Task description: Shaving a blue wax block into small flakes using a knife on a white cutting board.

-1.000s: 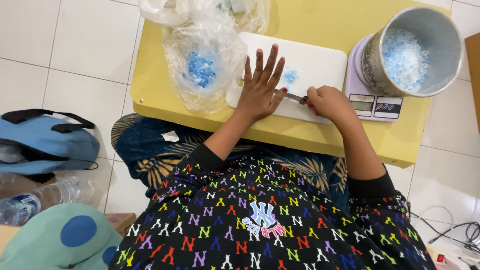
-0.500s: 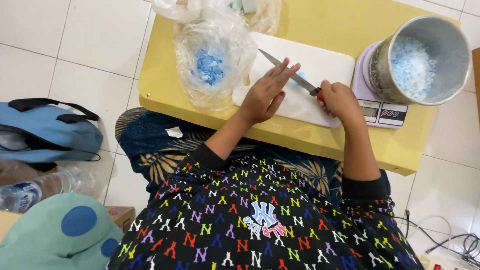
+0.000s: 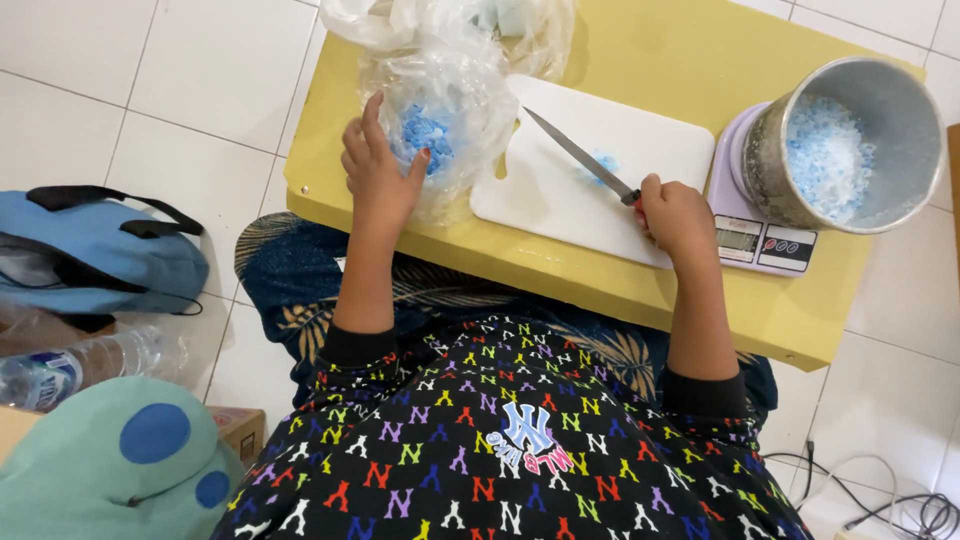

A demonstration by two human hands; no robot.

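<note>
My left hand (image 3: 378,172) rests with fingers spread against a clear plastic bag (image 3: 445,120) that holds small blue pieces, at the left of a low yellow table (image 3: 640,270). My right hand (image 3: 678,215) grips the red handle of a knife (image 3: 580,157). The blade lies diagonally over a white cutting board (image 3: 600,190), its tip pointing up-left. A few pale blue bits (image 3: 603,163) lie on the board beside the blade.
A metal pot (image 3: 850,140) full of pale blue and white pieces stands on a lilac kitchen scale (image 3: 755,235) at the right. More crumpled plastic bags (image 3: 400,20) lie at the table's far edge. On the tiled floor are a blue bag (image 3: 95,250), a plastic bottle (image 3: 70,365) and cables (image 3: 880,490).
My left hand has left the cutting board and moved left onto the plastic bag. The right hand has kept hold of the knife, which stays over the board.
</note>
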